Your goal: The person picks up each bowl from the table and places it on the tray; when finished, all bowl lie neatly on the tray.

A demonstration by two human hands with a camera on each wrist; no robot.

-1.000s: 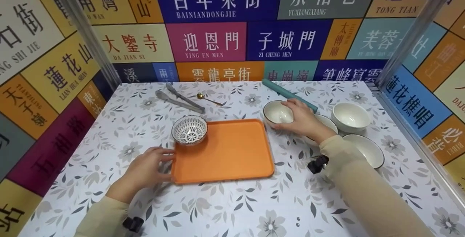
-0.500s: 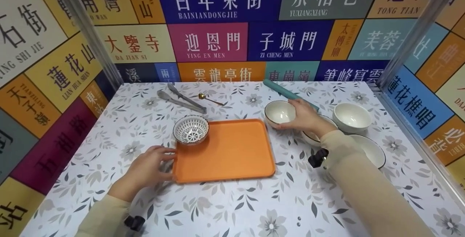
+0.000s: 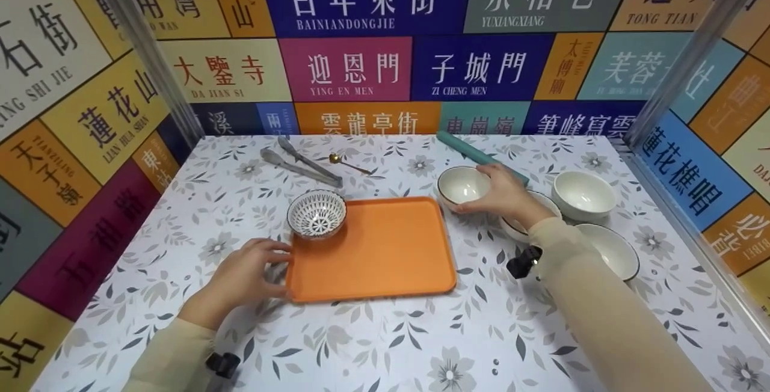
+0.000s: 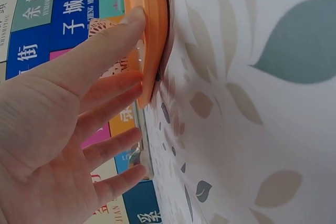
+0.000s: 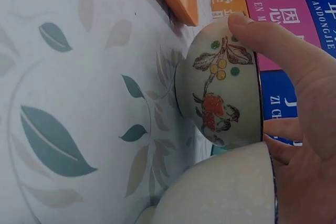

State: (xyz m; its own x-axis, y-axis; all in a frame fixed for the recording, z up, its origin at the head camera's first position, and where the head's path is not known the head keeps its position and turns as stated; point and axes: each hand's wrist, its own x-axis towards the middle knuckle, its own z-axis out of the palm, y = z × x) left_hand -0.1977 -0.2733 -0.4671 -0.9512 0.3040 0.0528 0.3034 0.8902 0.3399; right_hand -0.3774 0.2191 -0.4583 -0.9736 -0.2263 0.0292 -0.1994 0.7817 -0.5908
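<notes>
In the head view an orange tray point(image 3: 373, 254) lies on the table, a black-and-white patterned bowl point(image 3: 316, 216) on its back left corner. My left hand point(image 3: 240, 278) is at the tray's left edge; in the left wrist view its thumb and index finger touch the orange rim point(image 4: 152, 30), the other fingers spread and fairly straight. Right of the tray, my right hand point(image 3: 508, 196) grips a small white bowl point(image 3: 462, 187) by its side. The right wrist view shows that bowl's fruit-painted outside point(image 5: 220, 87), with the thumb on its wall and other fingers near the rim.
Right of the held bowl stand a partly covered bowl point(image 3: 511, 223), a white bowl point(image 3: 583, 195) and a shallow dish point(image 3: 616, 251). Behind lie a green cylinder point(image 3: 478, 156), grey tongs point(image 3: 301, 166) and a small golden spoon point(image 3: 349, 165). Printed panels enclose the table.
My right fingers have shifted slightly on the small white bowl, which stays in nearly the same place. The left hand and tray have hardly moved; the whole head view has shifted a little.
</notes>
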